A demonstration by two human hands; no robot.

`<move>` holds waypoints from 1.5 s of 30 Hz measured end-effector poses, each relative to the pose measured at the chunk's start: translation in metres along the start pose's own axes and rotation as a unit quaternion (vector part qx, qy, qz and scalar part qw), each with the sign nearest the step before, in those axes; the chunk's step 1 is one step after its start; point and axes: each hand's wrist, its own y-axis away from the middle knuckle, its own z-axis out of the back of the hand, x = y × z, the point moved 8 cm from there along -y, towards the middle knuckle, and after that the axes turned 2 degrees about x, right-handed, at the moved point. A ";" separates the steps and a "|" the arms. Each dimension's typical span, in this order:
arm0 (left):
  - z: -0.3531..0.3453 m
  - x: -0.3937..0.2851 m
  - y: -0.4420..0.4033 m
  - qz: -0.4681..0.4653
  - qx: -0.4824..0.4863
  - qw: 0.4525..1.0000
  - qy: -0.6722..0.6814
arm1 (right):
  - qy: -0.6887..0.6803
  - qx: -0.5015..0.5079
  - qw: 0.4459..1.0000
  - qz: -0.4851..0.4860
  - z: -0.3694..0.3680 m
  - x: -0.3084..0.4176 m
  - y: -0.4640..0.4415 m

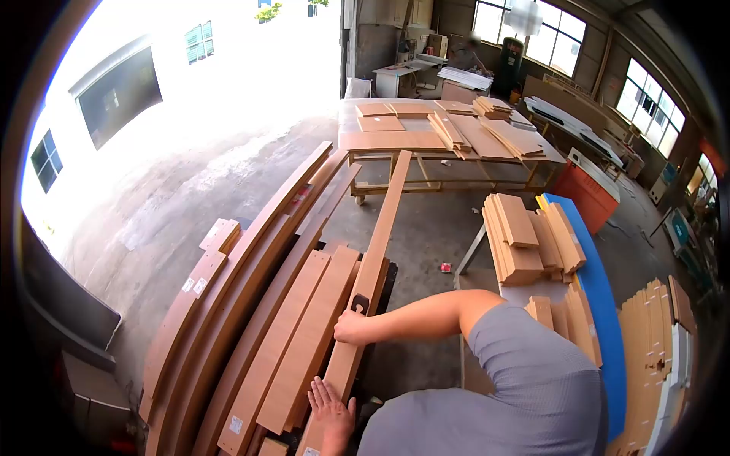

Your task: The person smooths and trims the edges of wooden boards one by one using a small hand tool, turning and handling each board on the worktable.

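- Head view: with the right hand (352,328), fingers curled narrow over the long wood-toned board (386,224), just beside a small black item (360,304); impossible to tell whether gripping the item or only the board.
- With the left hand (331,412), fingers spread wide and flat on the same board, nearer the body, thumb out to the right.
- Under both hands, the long board itself, slanting away toward the far worktop (350,121).
- Just left of the board, shorter wood-toned planks (275,346) side by side; beyond those, longer planks (228,304) in a row.
- Right of the hands, past the grey sleeve (525,334), a stack of short boards (511,232) beside a blue panel (604,327).
- On the concrete floor (430,228), a small red packet (445,267).
- On the far worktop, flat panels (391,141) and small stacks.
- Farther right, a red cabinet (585,190); behind, a dark green tank (510,64) near the windows.
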 end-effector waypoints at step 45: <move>0.153 0.199 -0.097 0.365 -0.072 0.923 -0.097 | -0.227 -0.186 0.948 0.121 0.030 -0.508 -0.106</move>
